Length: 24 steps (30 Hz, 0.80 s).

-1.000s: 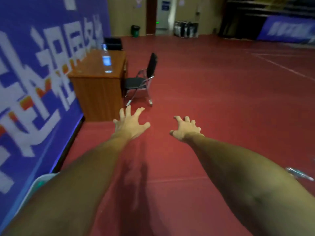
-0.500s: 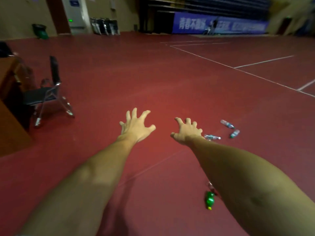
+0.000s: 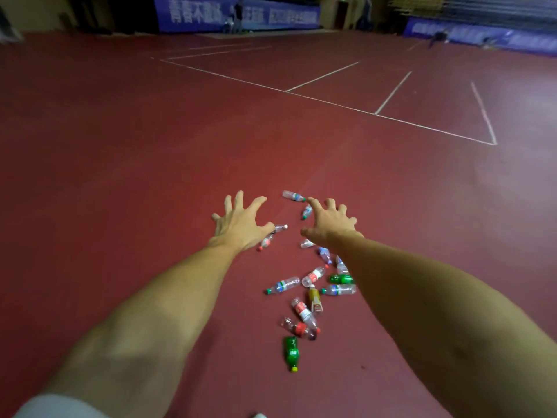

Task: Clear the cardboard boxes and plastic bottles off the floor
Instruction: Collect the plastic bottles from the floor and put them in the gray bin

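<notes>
Several empty plastic bottles lie scattered on the red floor ahead of me. Among them are a green bottle nearest me, a red-labelled clear bottle, a clear bottle with a green cap and a far clear bottle. My left hand and my right hand are stretched forward above the far end of the scatter, fingers spread, holding nothing. My right forearm hides some of the bottles. No cardboard box is in view.
White court lines cross the floor further out. Blue banners line the far wall, and blurred figures stand near them. The floor to the left of the bottles is bare.
My view has swung right, away from the desk and chair. The bottle scatter has come into the middle of the view. Both hands stay stretched out and spread.
</notes>
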### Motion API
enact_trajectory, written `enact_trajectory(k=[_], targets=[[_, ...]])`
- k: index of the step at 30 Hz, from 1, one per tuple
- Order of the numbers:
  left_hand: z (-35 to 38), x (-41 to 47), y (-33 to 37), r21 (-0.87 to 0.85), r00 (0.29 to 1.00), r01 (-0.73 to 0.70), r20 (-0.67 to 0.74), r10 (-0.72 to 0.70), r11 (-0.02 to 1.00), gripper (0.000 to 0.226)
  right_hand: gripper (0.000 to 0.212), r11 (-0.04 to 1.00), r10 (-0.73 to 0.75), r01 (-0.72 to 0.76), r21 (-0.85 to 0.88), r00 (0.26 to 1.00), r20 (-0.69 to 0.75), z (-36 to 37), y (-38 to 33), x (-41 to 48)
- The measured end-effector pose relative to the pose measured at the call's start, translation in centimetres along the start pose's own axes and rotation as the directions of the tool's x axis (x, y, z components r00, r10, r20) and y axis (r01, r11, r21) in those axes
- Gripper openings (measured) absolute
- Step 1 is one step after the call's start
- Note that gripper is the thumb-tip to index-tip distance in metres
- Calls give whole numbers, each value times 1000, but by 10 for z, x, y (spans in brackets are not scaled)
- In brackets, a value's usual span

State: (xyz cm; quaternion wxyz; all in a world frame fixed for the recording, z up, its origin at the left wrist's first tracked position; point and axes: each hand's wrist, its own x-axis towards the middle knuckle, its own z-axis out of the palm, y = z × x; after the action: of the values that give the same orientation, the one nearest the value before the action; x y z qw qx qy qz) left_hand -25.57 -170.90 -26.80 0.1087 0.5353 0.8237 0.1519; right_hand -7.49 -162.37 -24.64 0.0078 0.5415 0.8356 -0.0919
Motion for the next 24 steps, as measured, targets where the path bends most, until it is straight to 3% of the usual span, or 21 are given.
enact_trajectory(k=[11,15,24], targets=[[59,161,141,12,983,-169,74,167,986,72,77,988,155,-154,31,987,-45,-23,153,127],[91,200,196,17,976,-196,98,194,980,69,77,984,175,-175,24,985,1,-23,216,162],[160,256,321,8,992,-42,119,41,999,70,73,995,76,-70,-66,993,90,-40,375,247]])
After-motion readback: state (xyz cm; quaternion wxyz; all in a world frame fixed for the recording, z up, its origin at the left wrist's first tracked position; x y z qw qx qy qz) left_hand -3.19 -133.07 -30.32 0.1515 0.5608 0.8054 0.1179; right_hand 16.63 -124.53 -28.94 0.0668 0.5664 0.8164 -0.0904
